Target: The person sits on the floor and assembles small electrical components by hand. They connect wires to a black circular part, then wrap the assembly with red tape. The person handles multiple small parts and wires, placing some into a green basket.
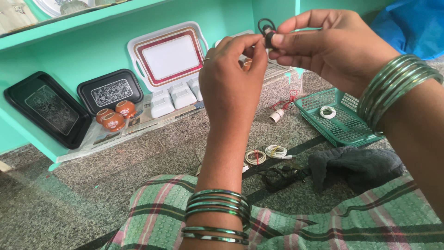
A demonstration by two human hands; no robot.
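Hidden and cut-off parts around the raised hands

The small black part with a wire loop [267,31] sits mostly covered by pinching fingertips [279,39], its shape unclear. The left hand [231,78] hides the white tray's [169,55] right corner. The blue plastic bag [414,25] runs past the edge. The tangled dark wire bundle [280,177] is indistinct.

Speckled rough stone floor [152,157], glossy plastic trays [46,109], green plastic mesh basket [344,122], soft grey cloth [356,166]

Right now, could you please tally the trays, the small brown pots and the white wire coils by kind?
Trays: 4 (two black, one white with red border, one green mesh)
Brown pots: 3
White wire coils: 3
Total: 10
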